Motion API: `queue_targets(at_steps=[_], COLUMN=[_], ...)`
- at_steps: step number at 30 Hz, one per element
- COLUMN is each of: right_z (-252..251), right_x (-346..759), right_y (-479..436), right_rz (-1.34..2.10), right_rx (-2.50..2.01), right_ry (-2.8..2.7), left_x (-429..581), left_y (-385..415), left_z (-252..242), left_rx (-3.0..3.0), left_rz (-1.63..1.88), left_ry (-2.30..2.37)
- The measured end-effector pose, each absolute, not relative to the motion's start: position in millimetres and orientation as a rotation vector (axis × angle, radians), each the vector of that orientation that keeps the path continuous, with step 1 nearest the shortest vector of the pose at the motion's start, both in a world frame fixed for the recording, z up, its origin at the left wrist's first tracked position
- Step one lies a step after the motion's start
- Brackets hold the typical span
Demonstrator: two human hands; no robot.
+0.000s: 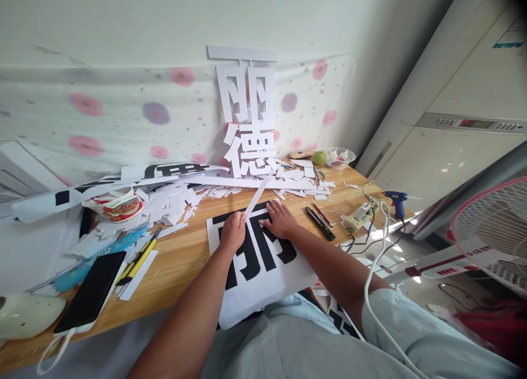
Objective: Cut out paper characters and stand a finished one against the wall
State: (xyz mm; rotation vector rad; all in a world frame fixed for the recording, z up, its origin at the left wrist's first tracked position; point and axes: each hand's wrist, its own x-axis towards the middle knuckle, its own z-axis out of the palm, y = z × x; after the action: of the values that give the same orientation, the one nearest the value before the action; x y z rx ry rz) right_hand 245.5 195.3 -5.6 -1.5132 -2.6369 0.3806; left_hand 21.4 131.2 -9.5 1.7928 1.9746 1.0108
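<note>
On the wooden table in front of me lies a white sheet printed with a large black Chinese character (269, 283); its lower part hangs over the table's near edge. My left hand (233, 232) is closed round the near end of a narrow white paper strip (257, 196), which slants up and away over the top of the sheet. My right hand (281, 219) lies spread on the sheet's upper right, pressing on the black print. A black cutter (320, 223) and a thin red pencil-like stick (323, 215) rest to the right of it.
White cut-out characters (251, 148) lean on the wall behind paper scraps (168, 206). At left are a noodle cup (119, 205), a phone (91, 291) and a yellow cutter (140, 258). A power strip (361, 216), blue glue gun (397, 203) and fan (494, 236) stand right.
</note>
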Motion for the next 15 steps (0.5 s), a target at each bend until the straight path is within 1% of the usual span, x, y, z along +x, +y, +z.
queue_targets(at_steps=[5,10,13,15], right_z=[-5,4,4,0], right_x=[263,255,247,244], right_y=[196,190,185,181], right_rz=[0.336,0.253,0.213,0.274], right_rx=[-1.604,-1.649,-1.578,-1.517], right_ry=[-2.612,-2.607,-2.565,-2.578], left_x=[23,23,22,22], left_y=[130,130,130,130], left_z=[-9,-10,-11,-11], left_rx=[1.751,1.758,1.767,1.768], left_rz=[1.01,1.014,1.025,1.03], left_ry=[1.992,1.97,1.956,1.949])
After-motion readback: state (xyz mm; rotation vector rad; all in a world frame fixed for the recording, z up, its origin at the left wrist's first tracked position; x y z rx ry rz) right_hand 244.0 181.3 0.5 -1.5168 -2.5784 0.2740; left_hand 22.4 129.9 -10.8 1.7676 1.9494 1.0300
